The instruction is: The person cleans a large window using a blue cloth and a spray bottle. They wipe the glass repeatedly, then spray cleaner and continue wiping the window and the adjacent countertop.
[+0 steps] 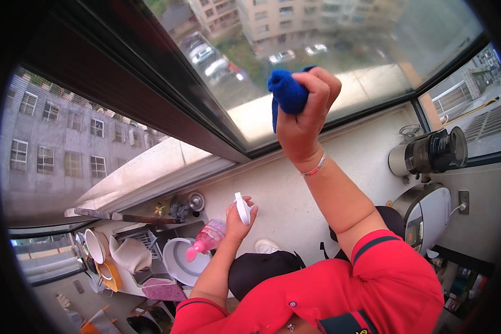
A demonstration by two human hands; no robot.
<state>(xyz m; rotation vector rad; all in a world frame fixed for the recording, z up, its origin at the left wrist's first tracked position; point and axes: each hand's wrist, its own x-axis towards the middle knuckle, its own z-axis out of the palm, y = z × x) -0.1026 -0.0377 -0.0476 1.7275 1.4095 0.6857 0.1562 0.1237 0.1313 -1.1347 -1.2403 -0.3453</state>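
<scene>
My right hand [307, 119] is raised in front of the window pane [375, 37], its fingers closed around a bunched blue cloth [290, 94]. Whether the cloth presses on the glass I cannot tell. Lower down and to the left, my left hand [236, 223] grips a white trigger spray head [243, 209]; the body of its bottle is hidden by the hand. Beside my left wrist is a pink bottle of liquid [211, 236] with a pink cap.
My white shoe [267, 245] is on the pale counter [284, 196]. To the left are a sink with a grey-white basin [179, 261], a dish rack [144, 240] and pots. A juicer [426, 152] and a rice cooker [428, 217] stand right. A dark window frame [183, 92] crosses the left.
</scene>
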